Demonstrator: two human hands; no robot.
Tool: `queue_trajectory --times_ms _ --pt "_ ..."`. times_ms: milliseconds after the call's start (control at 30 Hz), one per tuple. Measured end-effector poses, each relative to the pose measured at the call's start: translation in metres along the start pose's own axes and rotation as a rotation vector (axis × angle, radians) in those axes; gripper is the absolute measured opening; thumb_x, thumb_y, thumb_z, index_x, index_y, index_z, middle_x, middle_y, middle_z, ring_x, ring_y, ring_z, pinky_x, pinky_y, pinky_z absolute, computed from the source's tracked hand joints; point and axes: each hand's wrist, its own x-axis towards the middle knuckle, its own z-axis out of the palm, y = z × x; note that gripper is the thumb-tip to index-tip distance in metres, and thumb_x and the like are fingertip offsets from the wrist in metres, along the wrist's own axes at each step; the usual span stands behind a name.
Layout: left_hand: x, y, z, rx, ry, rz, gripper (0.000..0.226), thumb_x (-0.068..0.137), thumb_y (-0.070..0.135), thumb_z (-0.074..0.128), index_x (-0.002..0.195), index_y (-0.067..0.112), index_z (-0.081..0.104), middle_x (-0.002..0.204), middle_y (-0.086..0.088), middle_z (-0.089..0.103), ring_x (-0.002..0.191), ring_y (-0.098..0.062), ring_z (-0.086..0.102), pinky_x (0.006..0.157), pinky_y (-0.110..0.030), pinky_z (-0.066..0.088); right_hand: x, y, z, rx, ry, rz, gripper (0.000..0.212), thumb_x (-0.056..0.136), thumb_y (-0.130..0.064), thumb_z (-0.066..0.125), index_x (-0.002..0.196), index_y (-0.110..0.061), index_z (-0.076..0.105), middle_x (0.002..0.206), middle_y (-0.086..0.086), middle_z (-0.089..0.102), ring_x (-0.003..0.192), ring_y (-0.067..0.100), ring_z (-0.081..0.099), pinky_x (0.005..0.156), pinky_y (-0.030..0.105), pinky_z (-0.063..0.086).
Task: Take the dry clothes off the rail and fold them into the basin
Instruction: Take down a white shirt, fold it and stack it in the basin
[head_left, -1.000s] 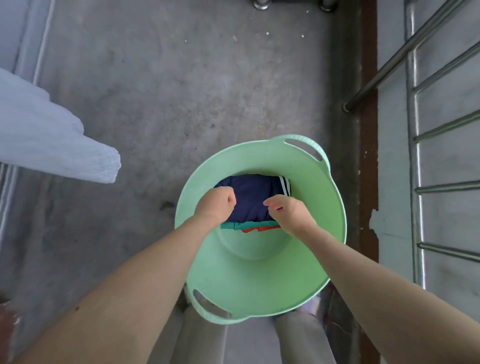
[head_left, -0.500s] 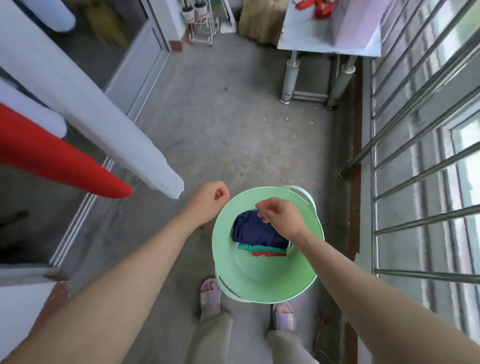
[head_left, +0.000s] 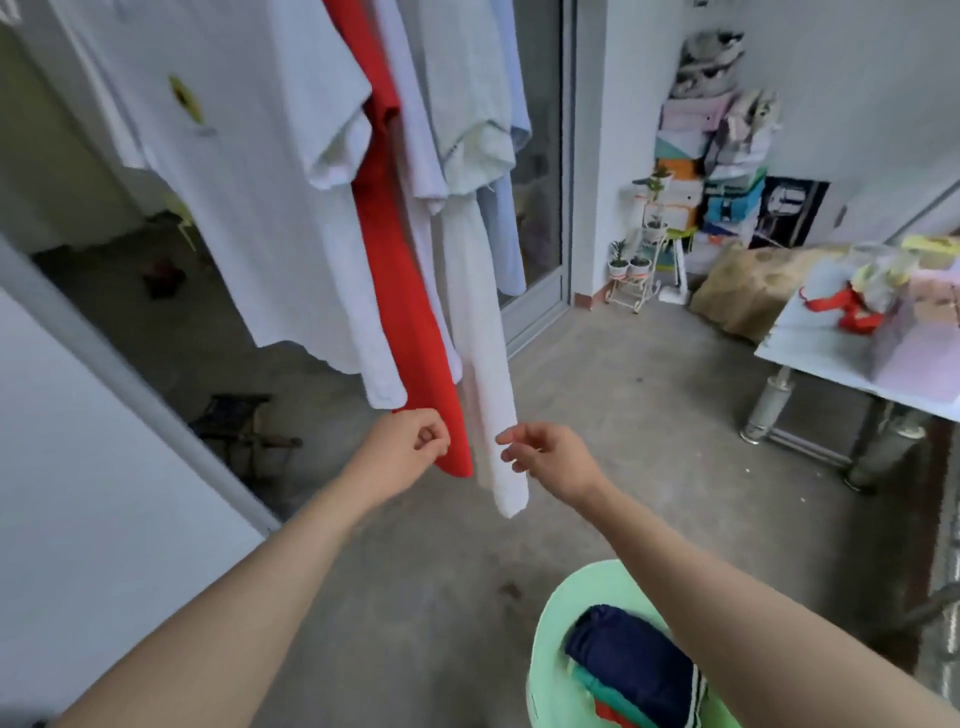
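While reaching forward toward the hung washing, stretching both bare arms out side by side. Curling the left hand (head_left: 410, 447) into a loose fist right at the lower hem of the red garment (head_left: 400, 322), thumb tip pressed to forefinger; pinching cloth or only air, cannot tell. Holding the right hand (head_left: 545, 457) loosely curled, fingers a little apart, tips in front of the bottom end of the long white garment (head_left: 483, 364); touching or not, cannot tell.

Hanging in a row up top, pressed close together: a white T-shirt (head_left: 249, 182) with a small yellow mark on the chest, then the red one, narrow and bright, then the white one, with paler pieces behind. All smooth, limp, straight down.

Down at bottom right, standing on the concrete floor (head_left: 649, 415): the mint-green basin (head_left: 566, 613), partly crossed by the right forearm. Lying inside, a folded stack: navy piece (head_left: 623, 654) on top with white stripes at one edge, teal and red edges peeking out underneath.
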Motion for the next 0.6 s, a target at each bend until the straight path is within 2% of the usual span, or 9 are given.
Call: queue_trajectory --times_ms 100,167,233,333,433,467,600 --pt "-0.019 -0.006 -0.045 0.016 0.075 -0.034 0.013 0.082 0.004 0.061 0.073 0.013 0.065 0.075 0.001 0.067 0.073 -0.019 0.062 0.068 -0.022 0.046 0.006 -0.046 0.014 -0.015 -0.053 -0.085 0.018 0.089 -0.005 0.056 0.092 -0.019 0.067 0.079 -0.007 0.066 0.065 0.004 0.058 0.057 0.004 0.040" --pt "-0.026 -0.007 -0.074 0.037 0.121 -0.040 0.013 0.083 0.009 0.062 0.074 0.017 0.065 0.076 0.006 0.067 0.073 -0.014 0.063 0.069 -0.021 0.046 0.010 -0.076 0.022 -0.028 -0.060 -0.152 0.021 0.090 -0.009 0.058 0.084 -0.028 0.065 0.077 -0.013 0.064 0.066 0.002 0.058 0.060 0.007 0.040" --pt "-0.027 -0.005 -0.098 0.074 0.155 -0.030 0.013 0.085 0.015 0.062 0.075 0.022 0.064 0.077 0.012 0.065 0.076 -0.009 0.062 0.071 -0.022 0.047 0.017 -0.101 0.026 -0.030 -0.037 -0.211 0.020 0.091 -0.012 0.058 0.084 -0.030 0.065 0.077 -0.014 0.063 0.067 0.002 0.057 0.062 0.010 0.041" --pt "-0.023 0.006 -0.133 0.090 0.224 0.012 0.013 0.089 0.016 0.060 0.080 0.026 0.062 0.083 0.016 0.061 0.082 -0.005 0.060 0.074 -0.020 0.047 0.025 -0.147 0.023 -0.029 0.025 -0.313 0.012 0.092 -0.019 0.058 0.096 -0.025 0.068 0.083 -0.013 0.063 0.073 0.005 0.058 0.071 0.019 0.047" --pt "-0.015 0.023 -0.165 0.076 0.315 0.082 0.009 0.090 0.014 0.058 0.091 0.022 0.062 0.091 0.012 0.059 0.088 -0.004 0.057 0.074 -0.010 0.042 0.034 -0.198 0.013 -0.007 0.113 -0.400 0.020 0.094 -0.026 0.053 0.110 -0.022 0.064 0.093 -0.010 0.062 0.090 0.013 0.061 0.087 0.032 0.050" --pt "-0.010 0.029 -0.178 0.068 0.352 0.111 0.010 0.090 0.014 0.057 0.095 0.021 0.062 0.096 0.011 0.058 0.091 -0.004 0.056 0.077 -0.011 0.043 0.036 -0.218 0.009 0.005 0.159 -0.432 0.023 0.094 -0.027 0.051 0.114 -0.023 0.062 0.097 -0.008 0.061 0.095 0.016 0.061 0.089 0.035 0.050" --pt "0.011 0.053 -0.218 0.025 0.465 0.185 0.022 0.092 0.016 0.056 0.113 0.021 0.059 0.114 0.009 0.050 0.102 -0.003 0.052 0.086 -0.017 0.038 0.045 -0.284 -0.006 0.105 0.320 -0.544 0.026 0.096 -0.031 0.047 0.119 -0.019 0.053 0.102 -0.001 0.060 0.093 0.017 0.059 0.089 0.039 0.050"
